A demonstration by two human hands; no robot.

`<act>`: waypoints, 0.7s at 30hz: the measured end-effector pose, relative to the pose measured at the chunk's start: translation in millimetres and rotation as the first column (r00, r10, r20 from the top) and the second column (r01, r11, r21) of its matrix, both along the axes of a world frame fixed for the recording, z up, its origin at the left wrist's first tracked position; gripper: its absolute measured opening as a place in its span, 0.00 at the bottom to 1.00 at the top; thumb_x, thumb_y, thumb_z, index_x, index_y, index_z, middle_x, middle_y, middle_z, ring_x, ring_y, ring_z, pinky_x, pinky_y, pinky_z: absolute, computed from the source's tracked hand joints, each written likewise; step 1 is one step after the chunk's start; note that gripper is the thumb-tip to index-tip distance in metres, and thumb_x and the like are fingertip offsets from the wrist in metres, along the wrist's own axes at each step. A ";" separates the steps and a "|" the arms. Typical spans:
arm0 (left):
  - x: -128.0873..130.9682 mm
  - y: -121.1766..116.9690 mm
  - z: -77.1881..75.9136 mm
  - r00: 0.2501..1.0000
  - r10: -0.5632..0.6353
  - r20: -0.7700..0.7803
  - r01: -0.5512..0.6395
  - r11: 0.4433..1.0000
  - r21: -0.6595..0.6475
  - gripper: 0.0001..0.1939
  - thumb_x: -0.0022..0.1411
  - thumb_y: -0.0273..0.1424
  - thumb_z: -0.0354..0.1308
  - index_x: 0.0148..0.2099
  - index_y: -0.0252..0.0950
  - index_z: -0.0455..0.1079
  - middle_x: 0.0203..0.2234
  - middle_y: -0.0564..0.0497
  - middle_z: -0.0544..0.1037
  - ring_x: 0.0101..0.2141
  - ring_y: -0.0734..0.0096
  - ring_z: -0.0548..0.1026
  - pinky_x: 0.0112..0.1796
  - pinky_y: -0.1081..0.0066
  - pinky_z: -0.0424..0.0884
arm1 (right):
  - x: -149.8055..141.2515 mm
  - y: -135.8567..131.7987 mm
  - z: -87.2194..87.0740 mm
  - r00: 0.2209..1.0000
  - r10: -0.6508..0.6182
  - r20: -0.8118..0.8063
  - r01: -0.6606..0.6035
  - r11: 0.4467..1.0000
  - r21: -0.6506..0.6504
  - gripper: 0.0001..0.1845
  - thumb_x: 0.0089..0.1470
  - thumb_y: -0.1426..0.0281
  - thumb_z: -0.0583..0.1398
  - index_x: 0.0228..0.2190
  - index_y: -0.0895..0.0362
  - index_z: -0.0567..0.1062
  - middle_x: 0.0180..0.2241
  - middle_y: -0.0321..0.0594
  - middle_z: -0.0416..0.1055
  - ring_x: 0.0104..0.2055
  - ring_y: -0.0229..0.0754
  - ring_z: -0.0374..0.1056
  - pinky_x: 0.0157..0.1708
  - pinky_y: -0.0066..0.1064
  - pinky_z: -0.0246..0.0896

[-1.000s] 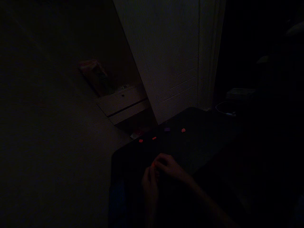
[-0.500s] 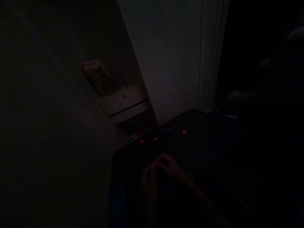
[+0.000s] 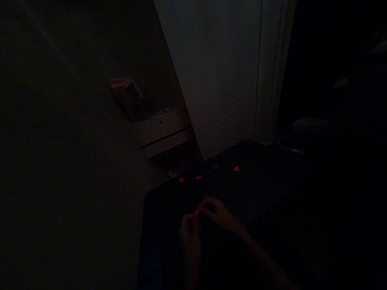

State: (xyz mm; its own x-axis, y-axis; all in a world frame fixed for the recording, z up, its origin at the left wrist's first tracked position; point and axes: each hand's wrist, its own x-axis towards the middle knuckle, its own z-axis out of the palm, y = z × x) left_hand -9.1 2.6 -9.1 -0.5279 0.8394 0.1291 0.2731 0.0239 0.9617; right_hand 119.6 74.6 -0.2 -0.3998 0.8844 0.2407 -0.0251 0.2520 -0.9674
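The room is very dark. My left hand (image 3: pixel 190 235) and my right hand (image 3: pixel 218 214) meet over a dark table (image 3: pixel 260 193), fingers curled together in a pinch around a small orange-red piece (image 3: pixel 197 211). Which hand grips it I cannot make out. Three more small orange-red pieces lie on the table beyond my hands: one (image 3: pixel 181 180), another (image 3: pixel 198 177) and a third (image 3: pixel 236 169). A faint purple piece (image 3: pixel 215 166) lies between them.
A pale door (image 3: pixel 217 72) stands behind the table. A light drawer unit (image 3: pixel 161 131) sits left of it, with a reddish packet (image 3: pixel 127 96) leaning above. A white cable (image 3: pixel 290 145) lies at the right. Carpeted floor spreads to the left.
My hands have stayed together over the table. The camera has drifted slightly, so everything sits a little to the right and lower in view.
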 end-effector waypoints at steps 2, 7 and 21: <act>-0.1 0.2 -0.2 1.000 0.002 0.001 -0.002 1.000 0.003 0.33 0.53 0.63 0.59 0.33 0.34 0.74 0.23 0.48 0.76 0.24 0.68 0.73 0.26 0.70 0.68 | 0.1 0.1 0.1 1.000 0.000 -0.001 0.000 1.000 0.000 0.10 0.60 0.64 0.62 0.32 0.57 0.78 0.33 0.39 0.78 0.38 0.43 0.73 0.39 0.32 0.65; 1.4 -1.9 3.6 1.000 -0.004 -0.018 0.004 1.000 0.015 0.32 0.54 0.63 0.58 0.32 0.35 0.73 0.22 0.50 0.74 0.24 0.69 0.71 0.26 0.71 0.67 | 0.3 -0.2 2.0 1.000 -0.003 0.004 0.003 1.000 0.012 0.10 0.60 0.64 0.62 0.32 0.57 0.79 0.33 0.40 0.78 0.38 0.44 0.74 0.40 0.32 0.66; 4.7 -1.6 11.0 0.999 0.024 0.042 -0.025 1.000 0.018 0.34 0.51 0.64 0.59 0.33 0.35 0.74 0.21 0.52 0.72 0.23 0.70 0.69 0.25 0.71 0.66 | 4.0 -2.8 2.9 0.996 0.084 -0.029 -0.082 0.994 0.079 0.14 0.57 0.63 0.65 0.44 0.54 0.80 0.41 0.41 0.77 0.40 0.43 0.73 0.41 0.33 0.67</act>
